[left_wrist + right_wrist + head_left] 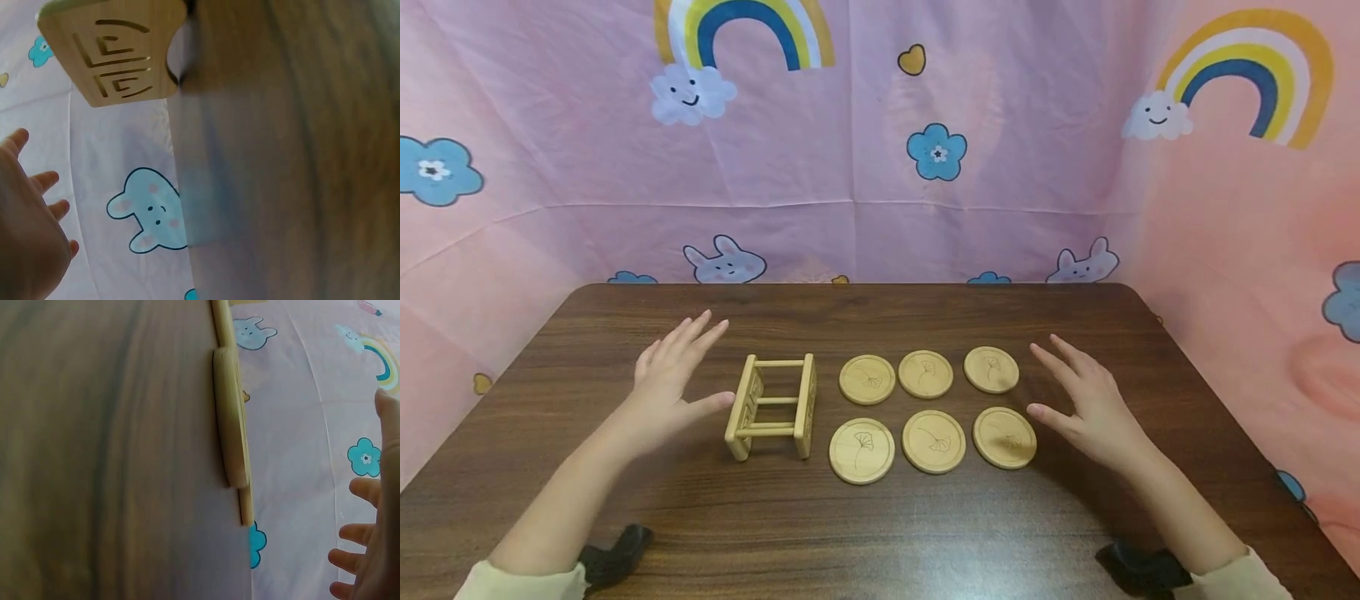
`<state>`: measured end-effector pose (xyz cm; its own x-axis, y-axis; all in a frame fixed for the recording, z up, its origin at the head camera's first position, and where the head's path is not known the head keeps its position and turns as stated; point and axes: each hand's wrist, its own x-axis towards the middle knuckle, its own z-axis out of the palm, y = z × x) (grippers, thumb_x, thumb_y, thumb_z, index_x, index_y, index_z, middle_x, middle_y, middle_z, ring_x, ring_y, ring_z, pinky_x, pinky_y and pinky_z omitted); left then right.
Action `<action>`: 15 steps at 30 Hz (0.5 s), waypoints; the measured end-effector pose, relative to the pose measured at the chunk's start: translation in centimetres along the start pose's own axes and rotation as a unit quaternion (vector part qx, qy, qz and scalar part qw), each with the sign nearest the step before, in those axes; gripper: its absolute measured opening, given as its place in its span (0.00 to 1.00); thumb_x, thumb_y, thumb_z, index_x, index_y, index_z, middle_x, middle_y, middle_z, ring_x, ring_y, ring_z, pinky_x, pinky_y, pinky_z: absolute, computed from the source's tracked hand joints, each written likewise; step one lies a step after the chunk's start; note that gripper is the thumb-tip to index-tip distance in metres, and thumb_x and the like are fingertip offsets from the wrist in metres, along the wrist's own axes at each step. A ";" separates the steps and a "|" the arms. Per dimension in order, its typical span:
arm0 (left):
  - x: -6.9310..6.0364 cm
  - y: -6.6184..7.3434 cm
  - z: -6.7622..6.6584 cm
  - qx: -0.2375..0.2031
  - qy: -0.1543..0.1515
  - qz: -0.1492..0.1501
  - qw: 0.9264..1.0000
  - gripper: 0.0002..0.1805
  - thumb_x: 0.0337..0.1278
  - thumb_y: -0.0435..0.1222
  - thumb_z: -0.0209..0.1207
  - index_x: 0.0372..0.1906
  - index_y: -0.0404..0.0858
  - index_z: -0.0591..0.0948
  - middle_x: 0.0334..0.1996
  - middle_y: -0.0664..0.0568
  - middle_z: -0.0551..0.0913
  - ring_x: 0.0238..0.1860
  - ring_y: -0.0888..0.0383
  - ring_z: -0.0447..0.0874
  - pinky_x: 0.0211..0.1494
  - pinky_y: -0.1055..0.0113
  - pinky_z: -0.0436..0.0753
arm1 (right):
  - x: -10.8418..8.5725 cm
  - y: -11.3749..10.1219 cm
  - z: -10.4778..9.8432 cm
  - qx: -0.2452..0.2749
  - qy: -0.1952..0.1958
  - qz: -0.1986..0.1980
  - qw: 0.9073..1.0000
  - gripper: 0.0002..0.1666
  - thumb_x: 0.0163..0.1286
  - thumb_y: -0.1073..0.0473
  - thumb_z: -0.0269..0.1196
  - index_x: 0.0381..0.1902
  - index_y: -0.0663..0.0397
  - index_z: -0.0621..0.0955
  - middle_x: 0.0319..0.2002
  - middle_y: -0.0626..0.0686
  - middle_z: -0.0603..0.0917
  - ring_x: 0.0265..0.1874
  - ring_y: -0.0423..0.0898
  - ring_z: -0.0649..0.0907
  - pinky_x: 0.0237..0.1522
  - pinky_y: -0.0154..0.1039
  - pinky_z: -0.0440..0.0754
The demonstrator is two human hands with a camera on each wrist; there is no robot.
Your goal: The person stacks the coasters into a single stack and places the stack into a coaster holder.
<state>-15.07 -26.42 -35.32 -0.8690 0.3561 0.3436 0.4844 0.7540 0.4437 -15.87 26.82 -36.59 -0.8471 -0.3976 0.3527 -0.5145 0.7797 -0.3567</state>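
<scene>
A small light-wood rack (769,407) with slotted side panels and crossbars stands left of centre on the table. To its right lie several round wooden coasters (934,442) in two rows, each engraved with a leaf. My left hand (666,392) hovers left of the rack, fingers spread, holding nothing. In the left wrist view the rack's carved side panel (119,53) shows beyond the hand. My right hand (1093,408), fingers apart and holding nothing, hovers just right of the coasters. The right wrist view catches the coasters edge-on, one coaster (230,419) nearest.
The dark wood-grain table (880,533) has rounded far corners. A pink and lilac cloth (865,150) printed with rainbows, rabbits and flowers hangs behind and beside it. Black straps (617,557) sit at both wrists.
</scene>
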 end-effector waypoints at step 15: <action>-0.6 -1.3 1.7 -0.132 -0.041 -0.007 0.990 0.52 0.49 0.39 0.69 0.76 0.54 0.52 0.75 0.51 0.47 0.71 0.39 0.44 0.60 0.27 0.36 | -1.3 -0.2 1.8 0.096 -0.029 -0.032 0.994 0.46 0.56 0.54 0.72 0.71 0.47 0.65 0.69 0.60 0.61 0.64 0.66 0.62 0.53 0.72 0.57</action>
<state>-15.38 -26.64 -37.52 -0.8762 0.3980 0.2718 0.4718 0.5933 0.6522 -14.93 26.28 -38.51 -0.8151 -0.4754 0.3311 -0.5789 0.6469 -0.4964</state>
